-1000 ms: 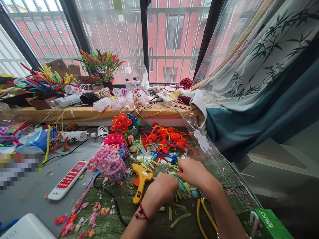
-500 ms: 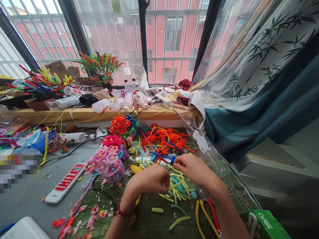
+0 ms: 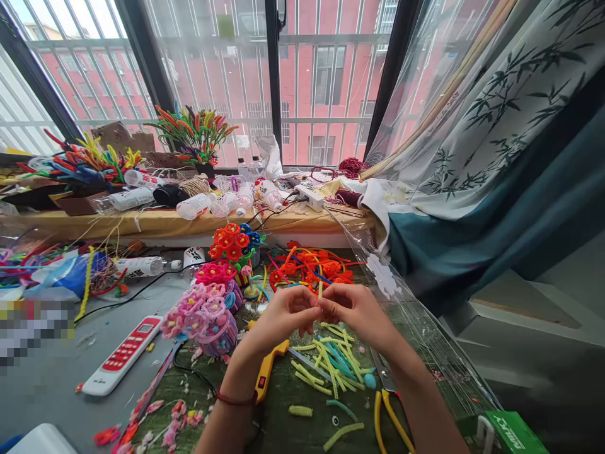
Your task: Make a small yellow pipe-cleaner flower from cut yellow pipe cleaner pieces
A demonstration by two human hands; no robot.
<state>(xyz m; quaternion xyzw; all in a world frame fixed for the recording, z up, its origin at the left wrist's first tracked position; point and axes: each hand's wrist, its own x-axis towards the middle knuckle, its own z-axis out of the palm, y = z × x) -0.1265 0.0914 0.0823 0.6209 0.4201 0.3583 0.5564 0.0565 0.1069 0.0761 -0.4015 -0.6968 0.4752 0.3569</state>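
Note:
My left hand [image 3: 286, 313] and my right hand [image 3: 359, 312] meet at the fingertips over the middle of the table. Pinched between them is a short yellow pipe cleaner [image 3: 321, 289], its upper end standing up; fingers hide the rest. Beneath the hands lies a pile of cut yellow-green pipe cleaners [image 3: 331, 366] with some blue ones in it. A yellow glue gun [image 3: 267, 371] rests beside my left forearm. Near my right forearm are yellow-handled scissors [image 3: 397, 419], partly covered by the arm. A small googly eye [image 3: 335, 420] lies in front.
Pots of pink pipe-cleaner flowers [image 3: 208, 309] stand to the left, and orange pipe cleaners [image 3: 326, 265] lie behind the hands. A white and red remote control [image 3: 125, 359] is at left, a green box [image 3: 510, 432] at lower right. Plastic bottles [image 3: 196, 205] crowd the windowsill.
My hands were apart and have come together, the left moving up and the right shifting slightly inward. The yellow pipe cleaner now shows between their fingertips. More of the glue gun is visible.

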